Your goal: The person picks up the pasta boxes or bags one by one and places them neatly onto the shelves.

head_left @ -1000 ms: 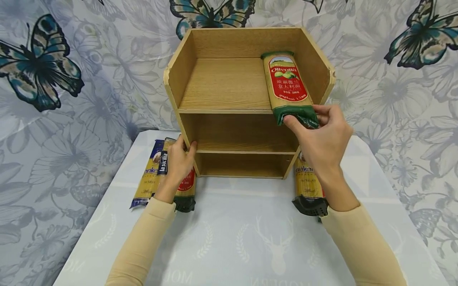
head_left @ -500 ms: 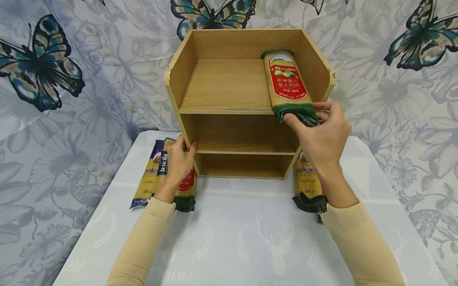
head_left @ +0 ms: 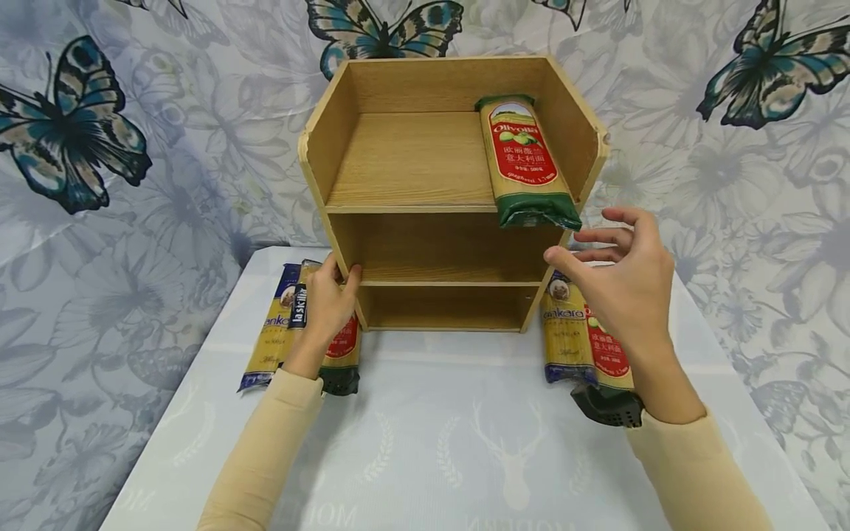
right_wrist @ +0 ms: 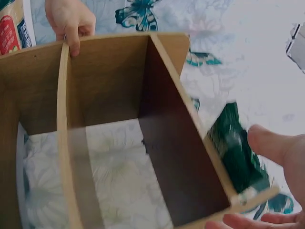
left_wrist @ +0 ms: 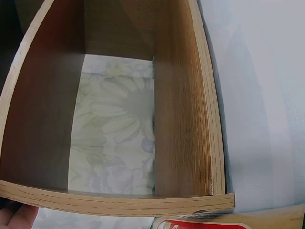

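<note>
A pack of spaghetti (head_left: 527,155) with a red label and green ends lies on the top shelf of a wooden rack (head_left: 412,158), at its right side. Its green near end sticks out over the shelf's front edge. My right hand (head_left: 620,284) is just below and right of that end, fingers spread and apart from the pack. In the right wrist view the green end (right_wrist: 233,150) appears beside my thumb. My left hand (head_left: 327,299) grips the rack's left side panel, thumb on the front edge; most of its fingers are hidden behind the panel.
On the white table (head_left: 425,442), left of the rack, lie an Ankara pasta pack (head_left: 271,335), a dark-labelled pack (head_left: 299,306) and a red-labelled pack (head_left: 341,350). Another Ankara pack (head_left: 567,335) and a red-labelled one (head_left: 606,350) lie right. Patterned cloth (head_left: 166,221) hangs behind.
My right hand has let go of the spaghetti pack's green end and moved down and to the right. The pack stays on the top shelf. My left hand keeps its grip on the rack.
</note>
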A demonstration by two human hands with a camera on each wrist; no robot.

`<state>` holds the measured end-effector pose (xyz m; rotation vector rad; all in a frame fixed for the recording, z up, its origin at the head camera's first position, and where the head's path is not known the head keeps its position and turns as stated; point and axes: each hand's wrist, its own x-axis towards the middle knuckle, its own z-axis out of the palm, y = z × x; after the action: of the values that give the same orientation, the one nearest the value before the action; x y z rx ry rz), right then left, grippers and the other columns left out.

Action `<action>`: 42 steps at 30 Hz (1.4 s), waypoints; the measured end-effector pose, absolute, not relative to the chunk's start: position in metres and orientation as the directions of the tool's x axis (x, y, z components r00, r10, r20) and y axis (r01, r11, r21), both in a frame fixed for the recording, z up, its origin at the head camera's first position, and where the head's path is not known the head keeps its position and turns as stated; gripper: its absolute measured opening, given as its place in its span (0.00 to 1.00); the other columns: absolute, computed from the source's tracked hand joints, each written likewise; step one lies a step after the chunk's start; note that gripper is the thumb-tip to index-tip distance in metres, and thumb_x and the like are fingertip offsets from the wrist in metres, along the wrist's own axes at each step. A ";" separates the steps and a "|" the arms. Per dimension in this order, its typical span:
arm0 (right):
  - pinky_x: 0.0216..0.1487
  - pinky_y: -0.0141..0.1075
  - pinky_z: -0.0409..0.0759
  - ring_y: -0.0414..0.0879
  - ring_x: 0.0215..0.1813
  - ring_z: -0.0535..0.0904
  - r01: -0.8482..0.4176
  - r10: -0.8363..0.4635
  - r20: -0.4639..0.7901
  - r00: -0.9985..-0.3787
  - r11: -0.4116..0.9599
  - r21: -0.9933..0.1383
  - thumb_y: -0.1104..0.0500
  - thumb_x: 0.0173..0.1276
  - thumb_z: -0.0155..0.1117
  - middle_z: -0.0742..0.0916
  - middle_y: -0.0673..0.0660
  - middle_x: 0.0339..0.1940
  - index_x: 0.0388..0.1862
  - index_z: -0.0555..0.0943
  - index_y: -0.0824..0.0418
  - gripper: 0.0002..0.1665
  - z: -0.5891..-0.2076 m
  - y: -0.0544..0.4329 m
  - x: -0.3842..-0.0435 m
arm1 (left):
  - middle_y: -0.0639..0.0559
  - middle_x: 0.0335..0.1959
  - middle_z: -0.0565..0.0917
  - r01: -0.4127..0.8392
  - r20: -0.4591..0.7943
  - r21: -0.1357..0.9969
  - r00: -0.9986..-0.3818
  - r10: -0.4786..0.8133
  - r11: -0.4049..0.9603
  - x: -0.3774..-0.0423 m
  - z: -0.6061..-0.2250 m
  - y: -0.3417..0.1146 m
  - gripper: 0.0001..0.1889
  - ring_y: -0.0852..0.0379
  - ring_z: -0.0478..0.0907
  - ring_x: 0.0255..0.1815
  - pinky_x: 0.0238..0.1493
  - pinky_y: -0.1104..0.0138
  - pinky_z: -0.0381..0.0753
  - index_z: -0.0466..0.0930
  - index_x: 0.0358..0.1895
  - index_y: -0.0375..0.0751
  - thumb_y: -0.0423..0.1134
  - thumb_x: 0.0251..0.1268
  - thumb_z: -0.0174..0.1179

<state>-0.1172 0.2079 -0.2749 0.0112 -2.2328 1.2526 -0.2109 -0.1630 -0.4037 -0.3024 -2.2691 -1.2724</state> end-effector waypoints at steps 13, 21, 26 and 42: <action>0.55 0.34 0.79 0.35 0.52 0.81 0.023 0.285 0.136 -0.949 0.492 -0.870 0.42 0.65 0.74 0.81 0.60 0.66 0.80 0.54 0.55 0.54 -0.309 0.268 -0.114 | 0.33 0.51 0.86 0.433 0.538 0.730 -0.842 -0.053 0.529 -0.211 -0.403 -0.164 0.17 0.41 0.86 0.49 0.47 0.51 0.86 0.79 0.60 0.29 0.31 0.73 0.61; 0.65 0.58 0.74 0.47 0.60 0.80 0.129 0.301 0.024 -0.953 0.477 -0.869 0.41 0.68 0.71 0.75 0.65 0.72 0.83 0.47 0.57 0.58 -0.336 0.291 -0.112 | 0.33 0.52 0.85 0.446 0.543 0.727 -0.839 -0.039 0.522 -0.211 -0.403 -0.167 0.19 0.41 0.86 0.51 0.48 0.51 0.86 0.78 0.63 0.29 0.32 0.73 0.61; 0.64 0.61 0.74 0.61 0.67 0.76 0.170 0.298 -0.018 -0.954 0.491 -0.854 0.40 0.68 0.70 0.73 0.66 0.74 0.83 0.42 0.59 0.62 -0.356 0.302 -0.107 | 0.34 0.51 0.86 0.458 0.537 0.732 -0.843 -0.015 0.504 -0.212 -0.404 -0.168 0.18 0.41 0.86 0.50 0.48 0.52 0.86 0.78 0.62 0.29 0.31 0.73 0.62; 0.62 0.70 0.69 0.75 0.72 0.64 0.329 0.308 -0.195 -0.931 0.481 -0.813 0.37 0.67 0.69 0.59 0.75 0.79 0.82 0.28 0.61 0.71 -0.415 0.322 -0.098 | 0.33 0.53 0.85 0.485 0.542 0.741 -0.840 0.013 0.464 -0.211 -0.404 -0.169 0.19 0.41 0.85 0.53 0.52 0.52 0.84 0.77 0.63 0.28 0.30 0.73 0.61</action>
<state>-0.0975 0.3219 -0.4153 -0.5852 -2.7218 1.5024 -0.2114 -0.1689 -0.4035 -0.4152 -2.2506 -1.3562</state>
